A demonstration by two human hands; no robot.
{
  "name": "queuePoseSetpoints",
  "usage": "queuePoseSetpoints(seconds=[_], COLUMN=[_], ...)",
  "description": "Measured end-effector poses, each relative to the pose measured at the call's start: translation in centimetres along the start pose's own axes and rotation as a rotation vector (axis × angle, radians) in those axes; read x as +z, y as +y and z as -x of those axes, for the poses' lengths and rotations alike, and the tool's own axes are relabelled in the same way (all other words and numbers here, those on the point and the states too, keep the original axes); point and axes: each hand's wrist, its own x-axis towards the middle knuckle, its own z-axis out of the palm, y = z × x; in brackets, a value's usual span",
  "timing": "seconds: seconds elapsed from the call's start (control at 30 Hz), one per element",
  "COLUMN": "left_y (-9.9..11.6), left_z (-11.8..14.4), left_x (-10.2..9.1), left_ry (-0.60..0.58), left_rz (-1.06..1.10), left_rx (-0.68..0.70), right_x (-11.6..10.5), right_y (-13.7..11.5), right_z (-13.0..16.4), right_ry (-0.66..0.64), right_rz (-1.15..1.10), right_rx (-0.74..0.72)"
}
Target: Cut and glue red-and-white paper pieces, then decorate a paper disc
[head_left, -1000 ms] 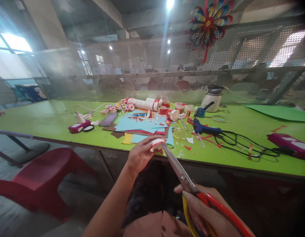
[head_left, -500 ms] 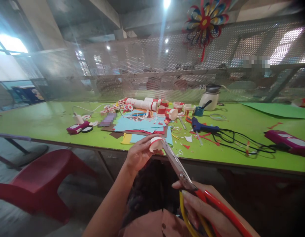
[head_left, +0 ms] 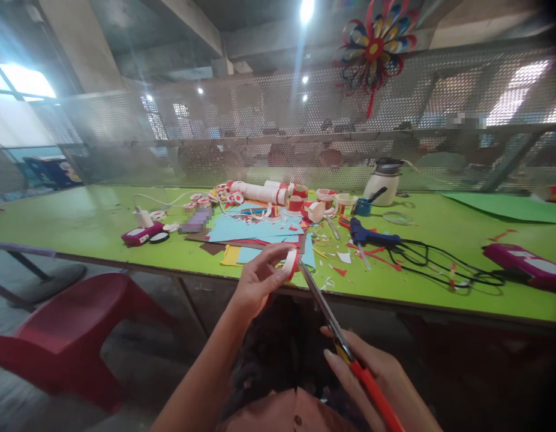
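Note:
Between the thumb and fingers of my left hand is a small white paper ring with a red edge, held just off the table's front edge. My right hand grips a pair of scissors with red and yellow handles. Their long metal blades point up and left, and the tips meet the ring's right side. The blades appear edge-on, so how far apart they stand is hard to see. On the table behind lie light blue paper sheets and several red-and-white paper cup pieces.
A blue glue gun with a black cable lies on the green table, among paper scraps. Power strips sit right and left. A white jug stands by the mesh screen. A red chair is at lower left.
My left hand has turned the paper ring, so its red edge now faces right. The scissors have rolled edge-on in my right hand, and their tips stay at the ring.

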Motion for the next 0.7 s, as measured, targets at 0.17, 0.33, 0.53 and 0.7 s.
queuePoseSetpoints(seconds=[0.17, 0.33, 0.53, 0.7], left_y=[-0.3, -0.5, -1.0, -1.4], left_z=[0.1, 0.2, 0.0, -0.1], left_x=[-0.1, -0.1, -0.4, -0.6], left_ry=[-0.002, -0.014, -0.052, -0.068], left_rz=[-0.020, -0.039, -0.082, -0.115], left_rx=[0.044, 0.081, 0.138, 0.188], right_x=[0.0, 0.1, 0.3, 0.4], right_y=[-0.4, -0.2, 0.4, 0.9], right_z=[0.0, 0.1, 0.1, 0.1], right_ry=[-0.034, -0.018, 0.025, 0.076], right_rz=[-0.016, 0.021, 0.047, 0.087], right_rx=[-0.037, -0.062, -0.175, -0.264])
